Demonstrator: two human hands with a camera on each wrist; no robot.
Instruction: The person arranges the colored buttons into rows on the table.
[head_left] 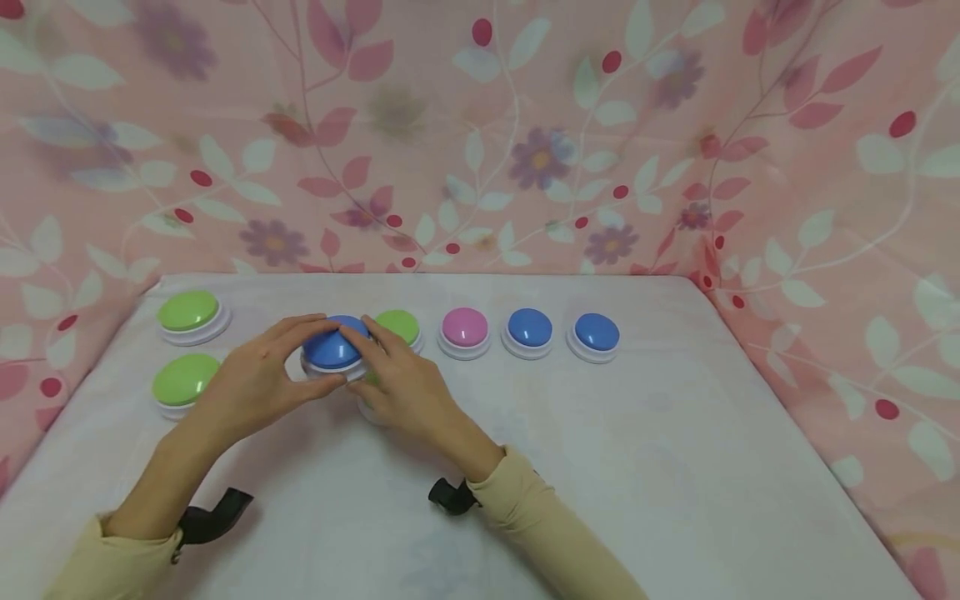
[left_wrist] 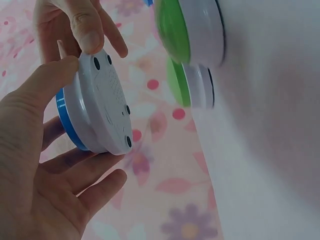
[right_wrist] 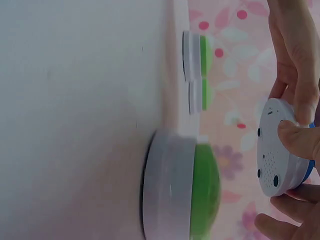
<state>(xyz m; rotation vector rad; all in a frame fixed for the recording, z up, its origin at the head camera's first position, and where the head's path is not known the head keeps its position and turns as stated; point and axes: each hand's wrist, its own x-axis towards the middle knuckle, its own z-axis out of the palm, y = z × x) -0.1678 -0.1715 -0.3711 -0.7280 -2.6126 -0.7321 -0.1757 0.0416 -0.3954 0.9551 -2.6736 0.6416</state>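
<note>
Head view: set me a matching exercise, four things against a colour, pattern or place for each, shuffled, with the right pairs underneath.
Things:
1. Lifted button
2. Pink button
3. Right sleeve
4. Backdrop

Descriptions:
A. Beige
B. Held by the left hand and right hand
C. Patterned with flowers and leaves
D. Between a green button and a blue button

Pairs: 1-B, 2-D, 3-A, 4-C

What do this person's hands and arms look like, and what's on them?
The left hand and right hand are gloveless. The left sleeve and right sleeve are plain beige, ending short of the hands. A black attachment juts out near each wrist.
</note>
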